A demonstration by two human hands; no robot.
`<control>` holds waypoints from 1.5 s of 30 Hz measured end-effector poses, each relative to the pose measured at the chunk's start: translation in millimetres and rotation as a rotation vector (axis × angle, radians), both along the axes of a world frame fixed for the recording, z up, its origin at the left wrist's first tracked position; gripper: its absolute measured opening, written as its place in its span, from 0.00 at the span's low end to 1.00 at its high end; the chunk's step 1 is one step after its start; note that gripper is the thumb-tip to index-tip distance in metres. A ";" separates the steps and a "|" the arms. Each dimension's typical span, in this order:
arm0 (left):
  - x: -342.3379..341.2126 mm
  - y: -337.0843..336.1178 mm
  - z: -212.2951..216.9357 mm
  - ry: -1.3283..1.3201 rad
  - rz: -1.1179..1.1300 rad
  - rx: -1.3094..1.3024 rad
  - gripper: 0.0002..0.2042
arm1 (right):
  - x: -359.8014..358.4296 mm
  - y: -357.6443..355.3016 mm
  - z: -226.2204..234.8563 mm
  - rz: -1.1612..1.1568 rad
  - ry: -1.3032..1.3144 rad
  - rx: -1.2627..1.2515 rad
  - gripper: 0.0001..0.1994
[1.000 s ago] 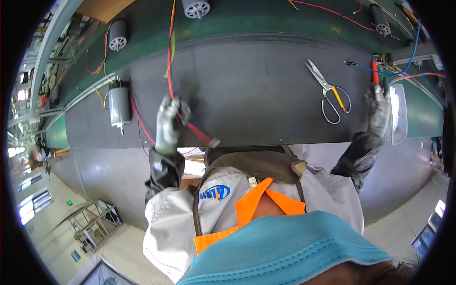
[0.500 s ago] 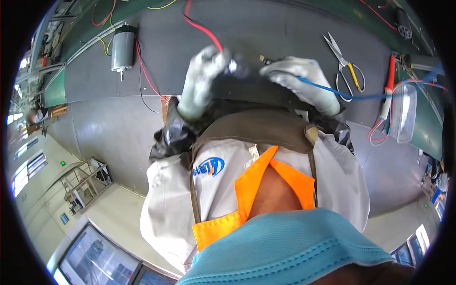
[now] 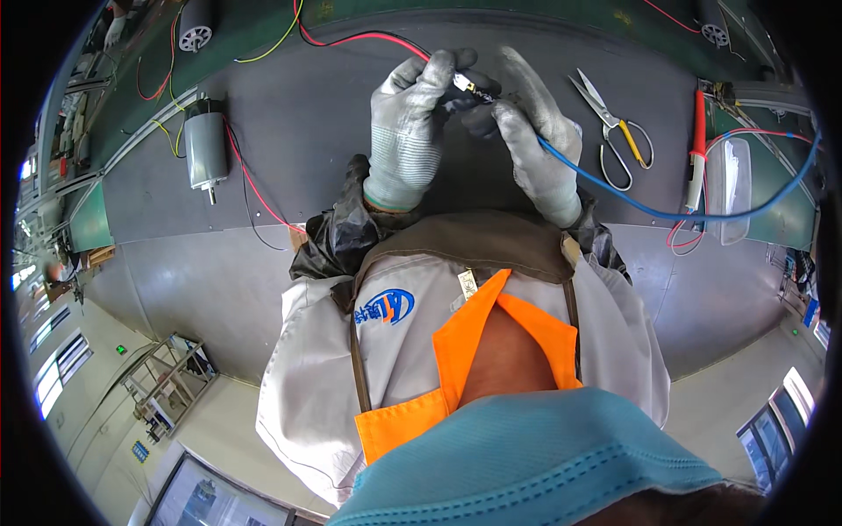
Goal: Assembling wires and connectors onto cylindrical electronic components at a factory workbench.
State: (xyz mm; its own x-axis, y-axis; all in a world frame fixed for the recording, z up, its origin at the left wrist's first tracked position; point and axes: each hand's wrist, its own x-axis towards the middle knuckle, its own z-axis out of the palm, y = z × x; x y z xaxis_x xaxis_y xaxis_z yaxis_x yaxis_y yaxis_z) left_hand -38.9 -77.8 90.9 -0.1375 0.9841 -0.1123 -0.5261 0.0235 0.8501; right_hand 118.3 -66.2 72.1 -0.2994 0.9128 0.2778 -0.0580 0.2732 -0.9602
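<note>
My left hand [image 3: 408, 123], in a grey-white glove, is closed on a small white connector [image 3: 461, 82]. Red and black wires [image 3: 377, 36] run from that hand toward the far side of the bench. My right hand [image 3: 539, 145], gloved too, has its index finger raised while its thumb and other fingers close around the end of a blue cable [image 3: 631, 191]. A small dark plug [image 3: 485, 95] at the right fingertips meets or nearly meets the white connector; I cannot tell whether they are joined. The glove fingers partly hide both ends.
A grey cylindrical motor [image 3: 207, 149] with red and black leads lies at the left. Yellow-handled scissors [image 3: 618, 127] lie open on the right. Beyond them are a red-handled tool [image 3: 699, 123] and a clear plastic box [image 3: 730, 188]. More motors [image 3: 195, 24] stand on the far green surface.
My hands have moved farther out over the bench and closer together. The dark plug in my right hand, previously apart, is now at the white connector. My right index finger has lifted.
</note>
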 end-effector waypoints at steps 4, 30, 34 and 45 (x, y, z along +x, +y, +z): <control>5.7 -1.6 -2.0 -0.034 0.000 -0.019 0.19 | -6.2 1.8 0.6 -0.027 0.019 0.034 0.25; -17.1 4.7 -70.5 -0.506 -0.078 -0.095 0.12 | 169.3 102.2 -31.7 -0.339 -0.502 -0.105 0.27; -28.9 -1.4 -75.6 -0.373 -0.071 -0.023 0.16 | 37.1 179.8 -2.2 0.092 -0.515 -0.016 0.21; -33.1 6.3 -71.5 -0.310 -0.129 0.013 0.10 | -49.3 232.0 5.3 0.197 -0.765 0.026 0.17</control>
State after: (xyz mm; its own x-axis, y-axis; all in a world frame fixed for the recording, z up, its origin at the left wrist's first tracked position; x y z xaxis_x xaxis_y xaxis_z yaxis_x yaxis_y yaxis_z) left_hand -71.9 -71.5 19.4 0.0272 0.9928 -0.1170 -0.7532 0.0973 0.6505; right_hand 69.0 165.7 77.4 -0.5718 0.8189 -0.0498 0.5659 0.3497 -0.7466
